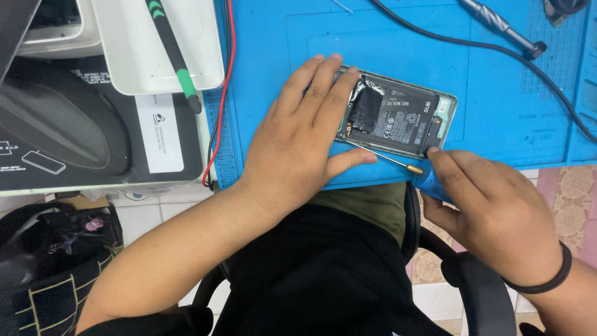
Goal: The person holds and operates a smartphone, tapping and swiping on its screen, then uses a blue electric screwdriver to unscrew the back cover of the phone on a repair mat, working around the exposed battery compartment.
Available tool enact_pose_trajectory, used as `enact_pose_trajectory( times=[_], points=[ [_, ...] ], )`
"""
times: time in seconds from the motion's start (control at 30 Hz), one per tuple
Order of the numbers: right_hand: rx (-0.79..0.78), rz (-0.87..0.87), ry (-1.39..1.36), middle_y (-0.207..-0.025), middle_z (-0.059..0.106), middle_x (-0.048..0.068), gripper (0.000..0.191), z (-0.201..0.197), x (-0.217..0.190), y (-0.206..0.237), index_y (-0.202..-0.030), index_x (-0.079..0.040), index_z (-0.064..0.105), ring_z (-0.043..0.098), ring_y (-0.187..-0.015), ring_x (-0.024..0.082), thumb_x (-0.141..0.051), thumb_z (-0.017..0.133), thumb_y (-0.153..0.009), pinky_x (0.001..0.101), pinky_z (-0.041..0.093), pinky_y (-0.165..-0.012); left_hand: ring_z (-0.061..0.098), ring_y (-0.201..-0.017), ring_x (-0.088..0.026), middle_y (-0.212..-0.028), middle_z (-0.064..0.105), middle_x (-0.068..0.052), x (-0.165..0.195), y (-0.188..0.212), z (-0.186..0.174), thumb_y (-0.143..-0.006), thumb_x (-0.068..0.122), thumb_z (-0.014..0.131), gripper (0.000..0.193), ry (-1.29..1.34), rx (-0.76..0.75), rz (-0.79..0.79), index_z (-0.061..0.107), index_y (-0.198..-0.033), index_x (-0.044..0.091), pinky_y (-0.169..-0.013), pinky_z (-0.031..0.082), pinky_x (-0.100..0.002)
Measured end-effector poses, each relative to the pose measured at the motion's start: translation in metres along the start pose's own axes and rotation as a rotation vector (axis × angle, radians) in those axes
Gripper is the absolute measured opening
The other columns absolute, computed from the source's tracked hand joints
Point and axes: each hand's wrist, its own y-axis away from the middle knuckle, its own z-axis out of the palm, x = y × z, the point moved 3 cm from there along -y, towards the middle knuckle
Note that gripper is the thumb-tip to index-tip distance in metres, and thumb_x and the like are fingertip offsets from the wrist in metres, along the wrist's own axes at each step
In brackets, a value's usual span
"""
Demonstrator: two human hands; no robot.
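Here the opened smartphone with its back cover off and black battery exposed (398, 115) lies flat on the blue silicone work mat (497, 93) covering the counter, its long axis running left to right with a slight tilt down toward the right. The left hand (298, 143) presses flat on the phone's left end, fingers spread and holding nothing, thumb along the near edge. The right hand (491, 211) is closed around the blue-handled precision screwdriver (413, 171), whose thin metal shaft points left along the phone's near long edge. The right hand's fingers touch the phone's lower right corner, so that hand is nearer the tool's working line.
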Motion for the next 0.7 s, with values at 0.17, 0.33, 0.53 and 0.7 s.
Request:
enact_pose_trajectory(
  times=[0.17, 0.33, 0.53, 0.7],
  points=[
    [-0.01, 0.006, 0.0, -0.103, 0.068, 0.013, 0.06, 0.0003, -0.0019, -0.0012, -0.123, 0.001, 0.068, 0.066, -0.079, 0.028, -0.021, 0.085, -0.07, 0.0379, 0.053, -0.067, 0.041, -0.147, -0.04, -0.153, 0.046, -0.023, -0.0005, 0.0002, 0.0002, -0.084, 0.057, 0.082, 0.097, -0.006, 0.002, 0.0, 0.045, -0.149, -0.003, -0.118, 0.045, -0.049],
    [0.002, 0.013, 0.012, -0.102, 0.067, 0.013, 0.06, -0.0003, -0.0045, -0.0026, -0.123, 0.001, 0.067, 0.066, -0.078, 0.028, -0.022, 0.085, -0.071, 0.0376, 0.053, -0.067, 0.042, -0.147, -0.039, -0.154, 0.047, -0.022, -0.0009, 0.0007, 0.0005, -0.085, 0.057, 0.082, 0.098, -0.02, 0.003, 0.002, 0.042, -0.152, -0.003, -0.119, 0.044, -0.047],
    [-0.008, -0.003, 0.012, -0.101, 0.067, 0.012, 0.06, -0.0008, -0.0055, -0.005, -0.122, 0.0, 0.067, 0.066, -0.079, 0.028, -0.022, 0.085, -0.069, 0.0376, 0.053, -0.067, 0.04, -0.149, -0.039, -0.155, 0.046, -0.022, -0.0012, 0.0013, 0.0013, -0.086, 0.059, 0.08, 0.105, -0.025, 0.004, 0.014, 0.034, -0.155, -0.005, -0.122, 0.043, -0.046],
    [-0.014, -0.016, -0.015, -0.1, 0.066, 0.012, 0.063, -0.0014, -0.0047, -0.0061, -0.123, 0.001, 0.066, 0.066, -0.08, 0.029, -0.021, 0.085, -0.067, 0.0379, 0.053, -0.069, 0.039, -0.148, -0.039, -0.154, 0.046, -0.022, -0.0021, 0.0011, 0.0023, -0.085, 0.062, 0.079, 0.108, -0.05, -0.02, 0.008, 0.031, -0.156, -0.005, -0.12, 0.043, -0.046]
  ],
)
